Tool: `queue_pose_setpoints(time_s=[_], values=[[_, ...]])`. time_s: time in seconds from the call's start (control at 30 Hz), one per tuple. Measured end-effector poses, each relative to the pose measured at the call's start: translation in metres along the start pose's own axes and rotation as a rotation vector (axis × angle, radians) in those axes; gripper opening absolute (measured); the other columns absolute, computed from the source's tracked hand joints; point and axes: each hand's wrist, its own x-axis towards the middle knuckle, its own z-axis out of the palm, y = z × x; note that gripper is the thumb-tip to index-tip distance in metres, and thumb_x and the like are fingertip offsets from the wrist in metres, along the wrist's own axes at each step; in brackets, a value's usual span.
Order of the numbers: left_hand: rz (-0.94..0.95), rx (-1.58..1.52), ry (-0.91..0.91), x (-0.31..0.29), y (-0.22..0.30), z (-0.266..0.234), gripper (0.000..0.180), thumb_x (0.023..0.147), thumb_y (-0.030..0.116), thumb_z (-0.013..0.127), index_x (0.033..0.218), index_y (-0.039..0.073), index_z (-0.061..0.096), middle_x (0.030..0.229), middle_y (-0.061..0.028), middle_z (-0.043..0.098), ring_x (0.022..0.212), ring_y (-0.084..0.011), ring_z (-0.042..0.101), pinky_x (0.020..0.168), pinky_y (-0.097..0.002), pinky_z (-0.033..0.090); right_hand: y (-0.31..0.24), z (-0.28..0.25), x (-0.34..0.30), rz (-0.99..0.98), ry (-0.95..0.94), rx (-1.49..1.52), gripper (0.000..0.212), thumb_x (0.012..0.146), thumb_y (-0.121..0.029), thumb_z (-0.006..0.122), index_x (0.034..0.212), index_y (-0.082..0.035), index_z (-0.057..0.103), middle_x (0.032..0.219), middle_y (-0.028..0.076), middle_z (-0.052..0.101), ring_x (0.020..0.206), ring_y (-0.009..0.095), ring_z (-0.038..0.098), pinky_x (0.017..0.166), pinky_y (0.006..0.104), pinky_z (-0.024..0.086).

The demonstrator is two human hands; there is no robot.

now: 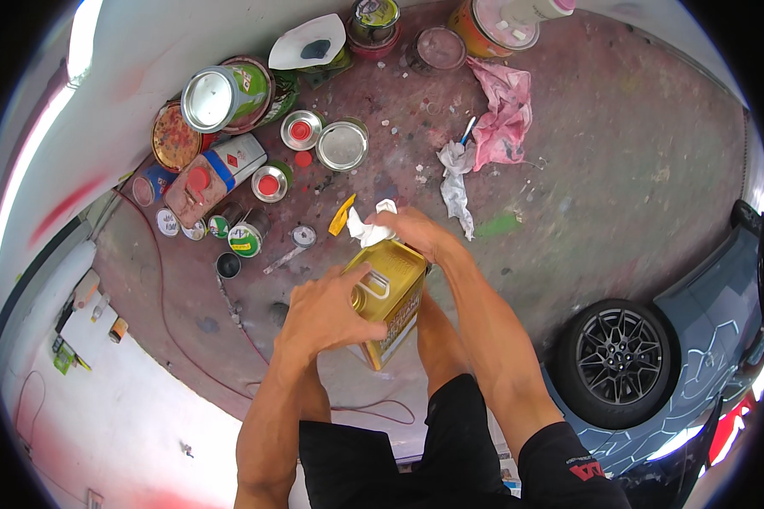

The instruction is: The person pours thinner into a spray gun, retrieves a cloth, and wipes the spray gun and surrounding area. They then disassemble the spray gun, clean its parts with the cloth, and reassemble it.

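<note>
A gold rectangular metal can (396, 270) stands upright in front of my legs, with a carrying handle and a round cap on its top. My left hand (323, 312) grips the can's near left side, its thumb and fingers spread across the top around the cap. At the can's far edge my right hand (416, 231) is closed on a crumpled white wipe (367, 229), which hangs over the rim toward the left. The right fingertips are partly hidden by the wipe. Just beyond the can lies a small yellow strip (341, 215).
Paint tins, among them a silver-lidded tin (342, 145), crowd the far left beside a dirty rectangular can (215, 176). A pink cloth (502, 110) and a grey rag (457, 178) lie on the stained floor. A car wheel (616, 360) stands at right; a hose (165, 310) runs at left.
</note>
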Motion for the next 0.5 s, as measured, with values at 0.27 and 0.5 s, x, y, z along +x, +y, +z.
queue_pose_setpoints(time_s=[0.27,0.5], values=[[0.039,0.047,0.336,0.046,0.031,0.029,0.104,0.066,0.040,0.090,0.160,0.016,0.050,0.157,-0.0230,0.052,0.125,-0.0481,0.068,0.101,-0.0587,0.057,-0.056,-0.051,-0.031,-0.461,0.285,0.431,0.040,0.113,-0.027,0.065,0.140,0.003,0.066,0.122,0.015,0.079,0.102,0.027,0.080,0.092,0.0389,0.065],[-0.029,-0.239,0.769,0.151,0.055,0.044,0.107,0.072,0.042,0.092,0.163,0.012,0.044,0.162,-0.0264,0.044,0.142,-0.0512,0.054,0.109,-0.0585,0.054,-0.071,-0.114,-0.086,-0.840,0.500,0.622,0.043,0.115,-0.028,0.062,0.143,0.005,0.060,0.138,0.020,0.072,0.122,0.032,0.075,0.106,0.0452,0.062]])
